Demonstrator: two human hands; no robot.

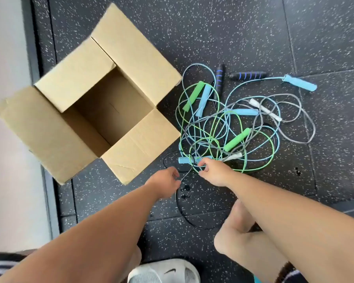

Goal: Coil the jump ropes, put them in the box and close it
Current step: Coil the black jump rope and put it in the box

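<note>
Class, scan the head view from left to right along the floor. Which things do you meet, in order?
Cardboard box → left hand, pinching the black rope → right hand → far white handle → far-right light-blue handle.

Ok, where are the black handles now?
The black handles lie beyond the rope tangle in the head view, right of the box, left of a light-blue handle.

black swoosh logo (172,270), on white slipper (149,275)
</note>
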